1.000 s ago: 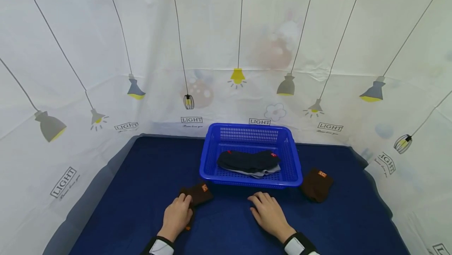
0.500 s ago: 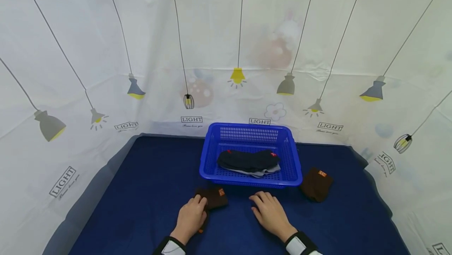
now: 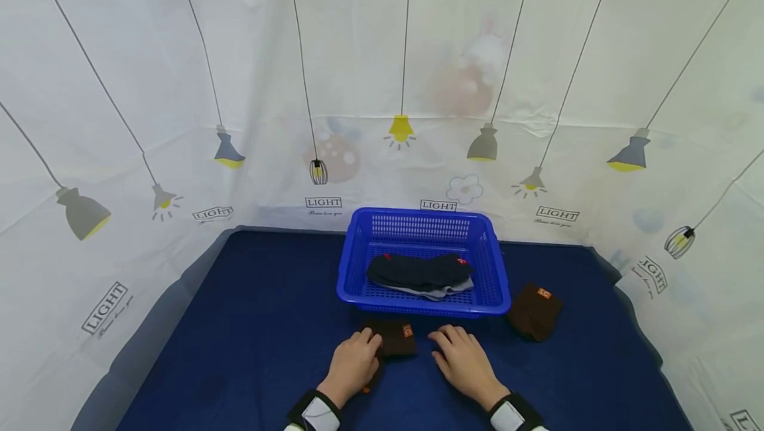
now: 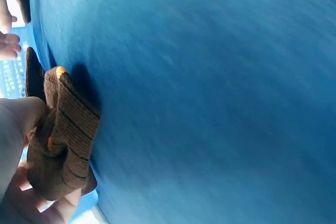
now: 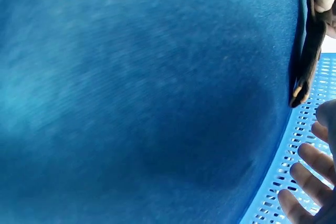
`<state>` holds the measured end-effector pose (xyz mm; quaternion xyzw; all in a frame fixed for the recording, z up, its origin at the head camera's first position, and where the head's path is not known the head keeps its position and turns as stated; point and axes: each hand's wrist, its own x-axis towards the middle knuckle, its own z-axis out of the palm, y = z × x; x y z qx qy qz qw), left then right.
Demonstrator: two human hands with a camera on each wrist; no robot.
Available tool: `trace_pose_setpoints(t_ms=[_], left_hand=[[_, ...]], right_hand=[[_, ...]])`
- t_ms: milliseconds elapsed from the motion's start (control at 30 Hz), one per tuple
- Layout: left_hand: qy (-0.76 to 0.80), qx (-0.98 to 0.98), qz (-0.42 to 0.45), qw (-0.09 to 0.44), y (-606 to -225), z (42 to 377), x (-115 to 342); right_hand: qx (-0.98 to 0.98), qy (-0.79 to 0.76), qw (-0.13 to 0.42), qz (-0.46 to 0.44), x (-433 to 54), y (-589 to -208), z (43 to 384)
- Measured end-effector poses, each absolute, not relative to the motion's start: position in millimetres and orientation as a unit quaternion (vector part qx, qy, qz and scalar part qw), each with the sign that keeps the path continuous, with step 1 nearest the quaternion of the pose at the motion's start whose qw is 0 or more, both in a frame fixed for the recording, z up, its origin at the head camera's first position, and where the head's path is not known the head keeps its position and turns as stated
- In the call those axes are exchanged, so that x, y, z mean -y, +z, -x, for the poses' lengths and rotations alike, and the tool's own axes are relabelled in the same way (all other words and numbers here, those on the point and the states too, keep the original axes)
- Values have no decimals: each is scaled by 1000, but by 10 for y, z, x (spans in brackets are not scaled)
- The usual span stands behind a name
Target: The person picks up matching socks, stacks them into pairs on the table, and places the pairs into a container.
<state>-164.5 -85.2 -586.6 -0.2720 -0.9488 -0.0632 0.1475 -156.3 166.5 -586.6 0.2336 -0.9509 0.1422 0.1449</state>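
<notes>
My left hand (image 3: 353, 366) grips a brown sock (image 3: 395, 338) with an orange tag, in front of the basket. In the left wrist view the thumb and fingers pinch the folded brown sock (image 4: 71, 135), which shows ribbing and a yellow-orange patch. Just to the right, my right hand (image 3: 468, 366) hovers with relaxed, spread fingers and holds nothing; its fingertips (image 5: 310, 182) show against the basket in the right wrist view. A second brown sock (image 3: 533, 313) with an orange tag lies to the right of the basket.
A blue plastic basket (image 3: 424, 307) stands at the back middle of the dark blue cloth (image 3: 268, 298). Inside lie dark socks (image 3: 418, 273) with red marks, on top of grey ones (image 3: 438, 295). A white curtain (image 3: 370, 33) printed with lamps surrounds the table.
My left hand has slid rightward with the brown sock, bringing it close to my right hand. The right hand has shifted only slightly to the right. Basket and other sock stay put.
</notes>
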Motion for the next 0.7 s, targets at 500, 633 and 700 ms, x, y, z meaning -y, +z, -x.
trace_pose_setpoints(t_ms=[500,633,700], left_hand=[[-64,929,320,175,-5901,1721,434],[-63,922,333,186,-5906,1750,329],[-60,921,338,183,-5901,1762,280]], right_hand=[[953,139,147,-228,-1826,-5901,1550],[952,141,149,-227,-1852,-5906,1547],[952,141,150,-228,-1869,-5909,1544]])
